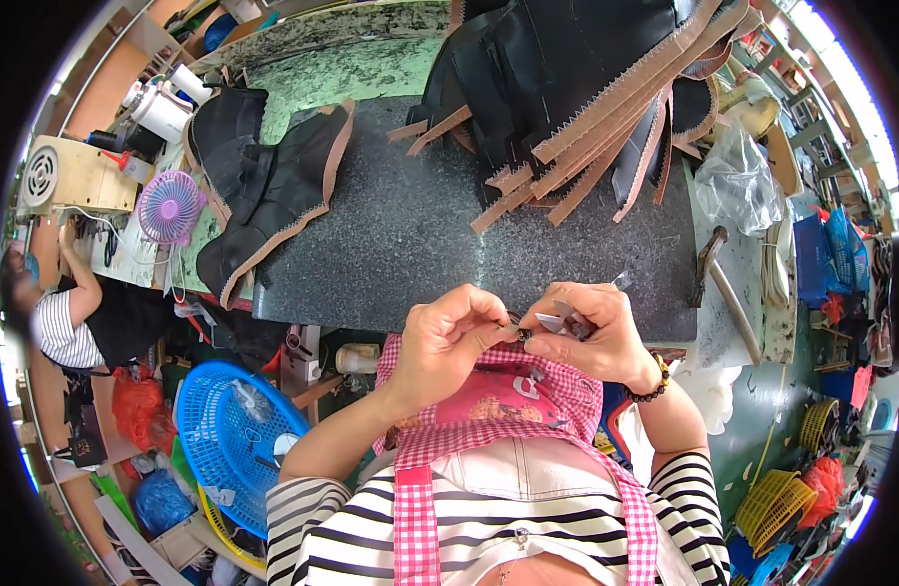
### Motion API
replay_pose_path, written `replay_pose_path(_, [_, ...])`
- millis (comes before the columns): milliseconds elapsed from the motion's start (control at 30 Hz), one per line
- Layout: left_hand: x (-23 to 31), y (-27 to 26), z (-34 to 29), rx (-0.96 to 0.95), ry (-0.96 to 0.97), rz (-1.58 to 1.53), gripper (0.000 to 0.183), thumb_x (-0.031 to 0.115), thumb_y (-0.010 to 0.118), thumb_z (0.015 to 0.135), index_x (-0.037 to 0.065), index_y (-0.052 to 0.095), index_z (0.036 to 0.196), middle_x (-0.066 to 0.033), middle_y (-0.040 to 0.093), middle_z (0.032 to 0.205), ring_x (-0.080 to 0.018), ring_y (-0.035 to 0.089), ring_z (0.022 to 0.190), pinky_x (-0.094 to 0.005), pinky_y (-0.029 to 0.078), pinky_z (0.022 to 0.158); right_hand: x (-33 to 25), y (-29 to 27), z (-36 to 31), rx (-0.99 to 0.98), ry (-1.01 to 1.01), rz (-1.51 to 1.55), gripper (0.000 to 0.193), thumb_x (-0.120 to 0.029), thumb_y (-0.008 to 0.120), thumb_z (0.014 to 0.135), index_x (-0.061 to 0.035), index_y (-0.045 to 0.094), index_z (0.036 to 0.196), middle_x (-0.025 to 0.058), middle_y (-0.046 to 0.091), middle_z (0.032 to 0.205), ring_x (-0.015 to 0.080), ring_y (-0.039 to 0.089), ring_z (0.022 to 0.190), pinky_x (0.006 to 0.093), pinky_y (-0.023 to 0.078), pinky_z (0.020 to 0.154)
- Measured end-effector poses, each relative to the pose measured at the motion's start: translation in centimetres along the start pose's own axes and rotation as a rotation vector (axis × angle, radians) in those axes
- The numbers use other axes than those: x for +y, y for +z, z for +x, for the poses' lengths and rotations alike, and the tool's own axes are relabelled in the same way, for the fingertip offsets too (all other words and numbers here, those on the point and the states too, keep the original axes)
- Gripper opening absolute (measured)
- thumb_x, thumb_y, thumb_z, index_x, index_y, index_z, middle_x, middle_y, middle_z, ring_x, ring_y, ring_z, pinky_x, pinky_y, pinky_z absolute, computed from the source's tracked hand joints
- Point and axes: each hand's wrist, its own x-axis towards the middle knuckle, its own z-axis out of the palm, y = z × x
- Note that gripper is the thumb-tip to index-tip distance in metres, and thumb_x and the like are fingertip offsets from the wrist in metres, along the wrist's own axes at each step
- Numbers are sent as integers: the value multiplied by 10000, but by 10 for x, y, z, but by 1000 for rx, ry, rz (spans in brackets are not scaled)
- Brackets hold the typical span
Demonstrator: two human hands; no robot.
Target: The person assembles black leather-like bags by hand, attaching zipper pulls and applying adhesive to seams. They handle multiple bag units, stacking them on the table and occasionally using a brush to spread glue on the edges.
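My left hand (pixel 445 342) and my right hand (pixel 601 337) meet at the slab's near edge, in front of my apron. Both are closed, fingertips almost touching around a small black piece (pixel 524 335), too small to name. My left thumb and forefinger pinch at its side. A silver metal tool with short blades (pixel 557 319), perhaps small snips, lies in my right hand, partly hidden by the fingers. Ahead, on the dark stone slab (pixel 371 244), a black leather piece with zigzag-cut brown edges (pixel 283 176) rests at the left. A thick stack of similar leather pieces (pixel 557 88) covers the far right.
A hammer (pixel 731 293) lies right of the slab, near a clear plastic bag (pixel 741 181). Left are a purple fan (pixel 170 207) and a blue plastic basket (pixel 225 439). A co-worker in a striped top (pixel 64 322) sits at far left. Yellow baskets (pixel 774 510) stand lower right.
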Motion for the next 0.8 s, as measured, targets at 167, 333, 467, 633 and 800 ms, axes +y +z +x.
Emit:
replay_pose_path(167, [-13,-6,7,31,11,-56,79,-68,614,879,-10,587,924,-31,655,872,-73,626,854,-225,516,770,10,11,3,116,10,21,141,-112,768,796,-30,666,848,1,603,716,42,472,568,218,378,508])
replay_pose_path(333, [-28,-24,26,109,172,295,101,-32,668,828,11,629,910,-62,673,861,-155,654,825,-279,519,761,25,7,18,228,164,54,232,-108,714,853,-18,609,1040,-41,599,822,18,482,632,194,388,548])
replay_pose_path(467, [-55,-49,45,157,373,854,142,14,722,739,27,677,874,-92,663,997,-286,634,911,-361,500,782,41,0,27,374,273,248,209,-193,605,955,-2,640,1032,-55,505,756,8,405,613,188,318,512])
replay_pose_path(633, [-53,-56,48,136,316,880,296,62,731,757,26,679,1047,-109,651,1110,-292,593,1046,-381,483,879,39,13,30,340,305,175,215,-194,624,945,6,690,986,-73,493,682,2,383,593,184,290,508])
replay_pose_path(800, [-22,-53,13,61,-96,104,350,142,609,937,-16,582,1249,-148,619,1224,-208,594,1114,-331,466,959,21,43,41,260,300,217,174,-152,626,935,11,684,956,-48,547,705,1,394,585,186,301,496])
